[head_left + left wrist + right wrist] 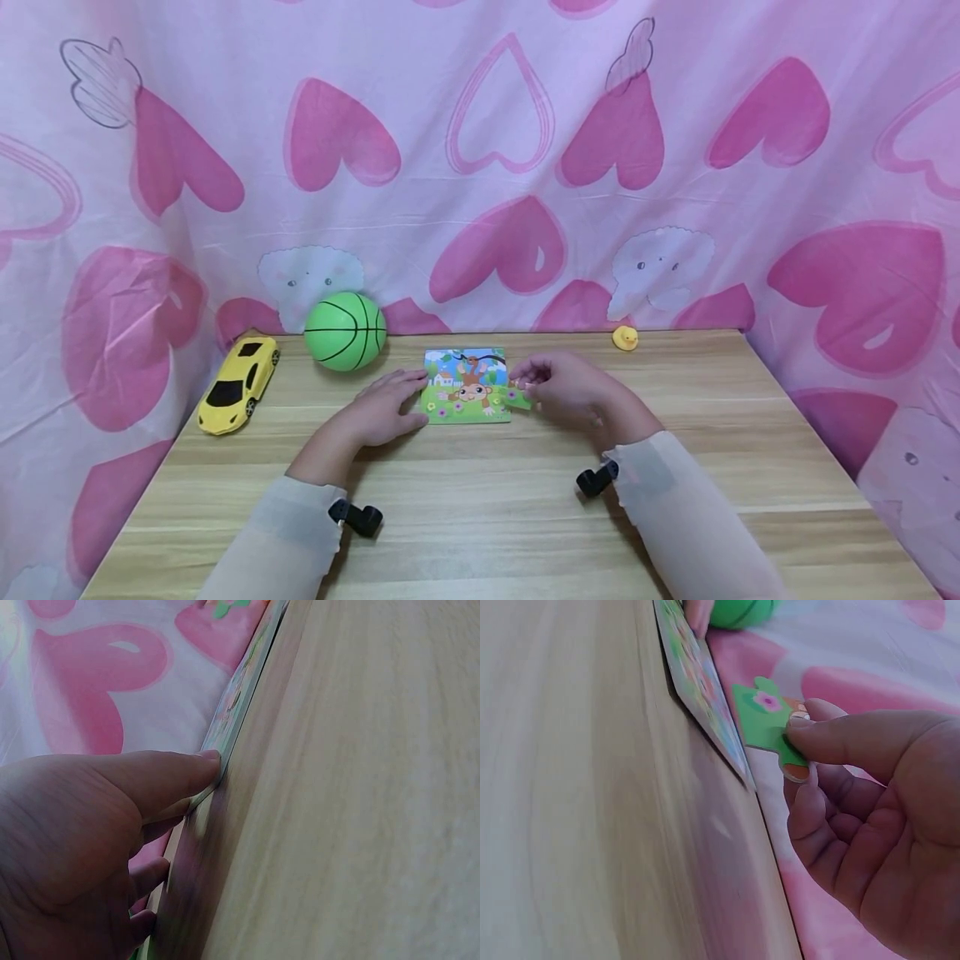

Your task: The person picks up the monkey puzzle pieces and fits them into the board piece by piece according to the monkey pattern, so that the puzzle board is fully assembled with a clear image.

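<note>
A jigsaw puzzle board with a monkey picture lies flat on the table. My left hand is at its left side, fingers spread; in the left wrist view the thumb touches the board's edge. On the board's other side, my right hand pinches a green puzzle piece between thumb and fingers. The piece has a pink flower and orange parts, and it is held just above the board's right edge. In the right wrist view the board appears beside the piece.
A green ball and a yellow toy car stand at the back left of the wooden table. A small yellow rubber duck sits at the back right. A pink heart-patterned curtain hangs behind the table.
</note>
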The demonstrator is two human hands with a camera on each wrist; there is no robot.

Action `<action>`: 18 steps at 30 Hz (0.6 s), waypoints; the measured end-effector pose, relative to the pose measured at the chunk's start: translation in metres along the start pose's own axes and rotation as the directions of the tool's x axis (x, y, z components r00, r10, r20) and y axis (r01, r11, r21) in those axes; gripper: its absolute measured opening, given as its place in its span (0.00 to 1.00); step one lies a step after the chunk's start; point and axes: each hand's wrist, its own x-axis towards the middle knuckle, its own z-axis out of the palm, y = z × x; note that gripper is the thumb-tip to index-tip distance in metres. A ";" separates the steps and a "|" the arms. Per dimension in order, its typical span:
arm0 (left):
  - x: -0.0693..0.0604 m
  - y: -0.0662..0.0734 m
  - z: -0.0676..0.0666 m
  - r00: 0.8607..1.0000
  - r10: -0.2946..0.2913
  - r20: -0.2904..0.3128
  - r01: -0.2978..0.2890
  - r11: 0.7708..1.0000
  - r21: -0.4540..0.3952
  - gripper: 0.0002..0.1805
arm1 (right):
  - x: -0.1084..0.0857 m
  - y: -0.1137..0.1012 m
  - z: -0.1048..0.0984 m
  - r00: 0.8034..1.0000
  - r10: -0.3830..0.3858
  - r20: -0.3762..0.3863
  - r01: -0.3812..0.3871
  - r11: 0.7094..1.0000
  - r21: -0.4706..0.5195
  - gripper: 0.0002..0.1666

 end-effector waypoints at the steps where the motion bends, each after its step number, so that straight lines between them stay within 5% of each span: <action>1: 0.000 0.000 0.000 1.000 0.002 -0.002 -0.002 1.000 0.001 0.39 | 0.003 -0.002 0.002 1.000 -0.019 0.011 0.019 1.000 -0.005 0.15; 18: 0.000 -0.001 0.000 1.000 0.008 0.000 -0.008 1.000 0.003 0.39 | 0.048 -0.031 0.039 0.979 -0.164 0.125 0.165 0.986 0.002 0.16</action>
